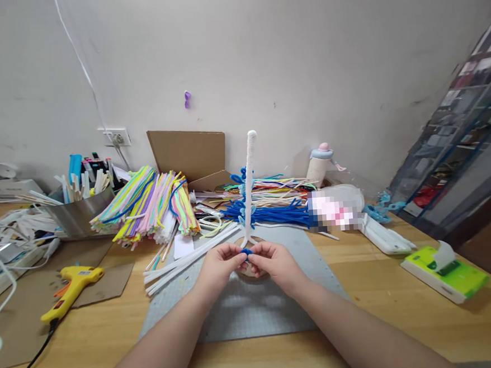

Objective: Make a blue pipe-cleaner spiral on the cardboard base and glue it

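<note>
Between my fingertips is a small piece of blue pipe cleaner [246,252], bent into a compact shape. My left hand [223,262] pinches it from one side, and my right hand [274,262] pinches it from the other. Just behind them rises a white fuzzy post [250,189], upright, splitting into white legs at its foot. Blue pipe-cleaner flowers or leaves [243,192] sit along its left side. A round wooden base [254,277] shows partly beneath my hands, which hide much of it.
A grey cutting mat [238,319] covers the table's middle. Bundles of coloured pipe cleaners [154,207] and blue ones [276,212] lie behind. At left rests a yellow glue gun [74,288] with a cord; at right, a green tissue pack [445,274]. White strips [187,261] cross the mat.
</note>
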Tool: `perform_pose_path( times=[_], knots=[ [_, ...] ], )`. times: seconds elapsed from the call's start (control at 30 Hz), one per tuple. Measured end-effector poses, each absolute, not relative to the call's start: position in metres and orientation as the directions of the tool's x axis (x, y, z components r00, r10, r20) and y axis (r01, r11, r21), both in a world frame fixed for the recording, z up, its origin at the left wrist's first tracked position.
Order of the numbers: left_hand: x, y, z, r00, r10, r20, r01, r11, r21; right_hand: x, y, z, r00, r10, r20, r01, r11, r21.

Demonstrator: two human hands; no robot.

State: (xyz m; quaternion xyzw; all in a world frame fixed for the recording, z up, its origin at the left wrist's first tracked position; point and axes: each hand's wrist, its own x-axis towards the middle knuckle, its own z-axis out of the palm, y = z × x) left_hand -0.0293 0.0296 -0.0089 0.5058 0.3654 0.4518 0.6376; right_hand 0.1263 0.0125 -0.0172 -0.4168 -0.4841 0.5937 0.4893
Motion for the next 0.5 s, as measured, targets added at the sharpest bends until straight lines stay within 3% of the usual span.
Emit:
perform_pose_path(
  times=[0.43, 0.5],
  knots=[
    [-0.026, 0.028, -0.019, 0.306, 0.950, -0.054, -0.193, 0.118, 0.974, 0.123, 0.009, -0.023, -0.194, 0.981, -0.022, -0.015, -0.026, -1.000],
    [-0.027, 0.029, -0.018, 0.312, 0.946, -0.088, -0.206, 0.157, 0.966, 0.125, 0.011, -0.024, -0.186, 0.981, 0.046, 0.032, 0.053, -0.998]
  ],
)
